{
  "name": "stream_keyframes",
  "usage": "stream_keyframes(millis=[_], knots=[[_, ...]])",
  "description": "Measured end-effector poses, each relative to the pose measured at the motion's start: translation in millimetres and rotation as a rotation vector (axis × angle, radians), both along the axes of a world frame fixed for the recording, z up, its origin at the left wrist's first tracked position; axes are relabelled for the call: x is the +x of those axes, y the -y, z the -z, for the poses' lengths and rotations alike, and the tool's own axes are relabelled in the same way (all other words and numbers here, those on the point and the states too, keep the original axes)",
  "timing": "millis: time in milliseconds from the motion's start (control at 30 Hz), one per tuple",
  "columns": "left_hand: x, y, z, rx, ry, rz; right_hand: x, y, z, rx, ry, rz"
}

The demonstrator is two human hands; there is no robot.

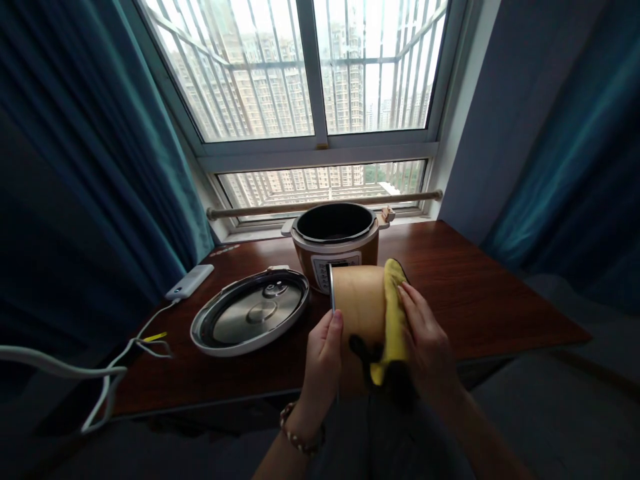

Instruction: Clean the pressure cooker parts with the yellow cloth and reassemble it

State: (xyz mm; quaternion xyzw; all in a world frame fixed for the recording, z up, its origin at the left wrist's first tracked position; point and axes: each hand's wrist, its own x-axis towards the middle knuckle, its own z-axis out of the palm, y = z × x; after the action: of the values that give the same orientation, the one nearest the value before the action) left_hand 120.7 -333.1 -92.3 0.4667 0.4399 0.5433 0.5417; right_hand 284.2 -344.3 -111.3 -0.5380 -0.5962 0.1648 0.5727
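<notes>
your left hand (323, 360) has its grip pinching the rim of the inner pot (357, 303), held sideways just in front of the cooker (335, 243). your right hand (430, 340) presses a yellow cloth (394, 313) against the pot's base.

Bare table (475, 293) right; cooker (335, 243) ahead, lid (250, 312) and cables (125, 353) left.

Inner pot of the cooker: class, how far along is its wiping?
Done: the round steel lid lies off on the brown wooden table, and the open cooker body stands empty. In hand: the left hand steadies the tan metal inner pot while the right hand presses a yellow cloth to its base. Left: refitting.
</notes>
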Motion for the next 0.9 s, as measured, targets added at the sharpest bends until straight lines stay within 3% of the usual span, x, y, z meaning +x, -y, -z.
stream_keyframes(millis=[133, 267, 333, 433, 600, 767, 900], knots=[[0.0, 1.5, 1.1, -0.027, 0.014, 0.012, -22.7, 11.0, -4.8, 0.099, 0.613, 0.123], [-2.0, -0.2, 1.3, 0.087, -0.102, -0.059, -35.9, 23.4, -7.5, 0.257, 0.875, 0.051], [-2.8, -1.4, 0.1, 0.14, -0.153, -0.078, -42.1, 25.9, -7.5, 0.344, 0.93, -0.003], [-3.6, -0.2, -2.3, 0.135, -0.165, -0.048, -45.8, 20.2, -8.8, 0.371, 0.939, 0.041], [-4.8, 9.7, 2.2, 0.087, -0.183, 0.023, -27.9, -10.8, -22.7, 0.147, 0.864, 0.158], [-5.5, 14.3, 12.7, 0.14, -0.225, 0.04, -10.0, -32.8, -37.0, -0.047, 0.794, 0.122], [-10.8, 12.5, 19.9, 0.158, -0.257, -0.005, -26.0, -18.2, -35.7, 0.102, 0.899, 0.114]])
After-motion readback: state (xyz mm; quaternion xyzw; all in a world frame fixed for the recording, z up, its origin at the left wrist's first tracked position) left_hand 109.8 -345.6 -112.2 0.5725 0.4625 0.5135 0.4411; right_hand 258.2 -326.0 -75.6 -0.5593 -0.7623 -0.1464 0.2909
